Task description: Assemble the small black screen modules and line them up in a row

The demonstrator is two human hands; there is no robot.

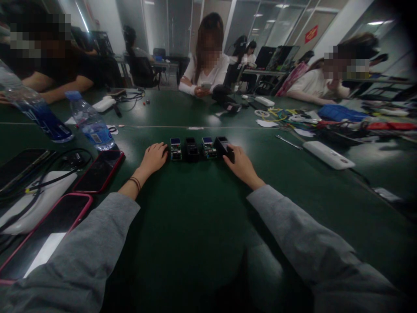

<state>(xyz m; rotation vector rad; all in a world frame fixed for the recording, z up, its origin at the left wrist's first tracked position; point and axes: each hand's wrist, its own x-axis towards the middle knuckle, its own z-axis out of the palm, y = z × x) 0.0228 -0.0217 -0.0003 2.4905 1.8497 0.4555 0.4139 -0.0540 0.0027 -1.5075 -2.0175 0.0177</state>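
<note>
Two clear plastic bottles are standing on the green table (182,230), left of the person's arms: one (89,124) is wearing a blue cap, the other (39,111) a dark blue wrap; how full either is cannot be told. Near the middle, four small devices are standing side by side in a row: a bare circuit board (176,152), a black case (191,150), a second circuit board (209,150) and, at the right end, a second black case (220,142). What the cases are holding inside is hidden. The left hand (154,157) is lying loosely open, palm down, fingers close together, just beside the first board; contact is unclear. The right hand (243,165) is touching the end case, thumb and fingers slightly parted; whether it is gripping cannot be told.
</note>
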